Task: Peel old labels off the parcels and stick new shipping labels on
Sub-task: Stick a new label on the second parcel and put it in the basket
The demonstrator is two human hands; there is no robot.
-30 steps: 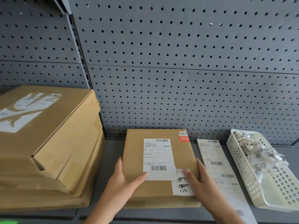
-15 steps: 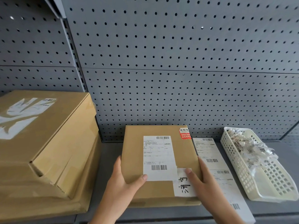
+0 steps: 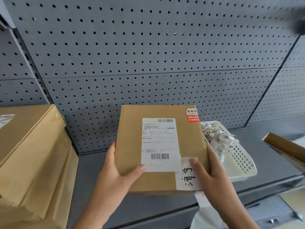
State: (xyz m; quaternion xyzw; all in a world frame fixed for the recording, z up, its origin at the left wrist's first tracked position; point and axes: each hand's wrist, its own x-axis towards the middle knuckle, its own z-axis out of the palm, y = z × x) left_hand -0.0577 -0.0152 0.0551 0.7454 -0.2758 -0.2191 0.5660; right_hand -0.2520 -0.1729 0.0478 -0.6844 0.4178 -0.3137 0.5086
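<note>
Parcel held in both hands over grey shelf, pegboard wall behind.
Stack of cardboard boxes on shelf at left. Left hand grips parcel's left edge, fingers wrapped round it, thumb on corner of printed shipping label. Right hand grips right edge, thumb on handwritten white label. White plastic basket, partly behind the parcel's right side, holds a heap of torn label scraps. Red sticker at parcel's top right corner.

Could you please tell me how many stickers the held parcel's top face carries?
3: shipping label centre, red sticker far-right corner, handwritten strip near right; other faces of the parcel are hidden.
</note>
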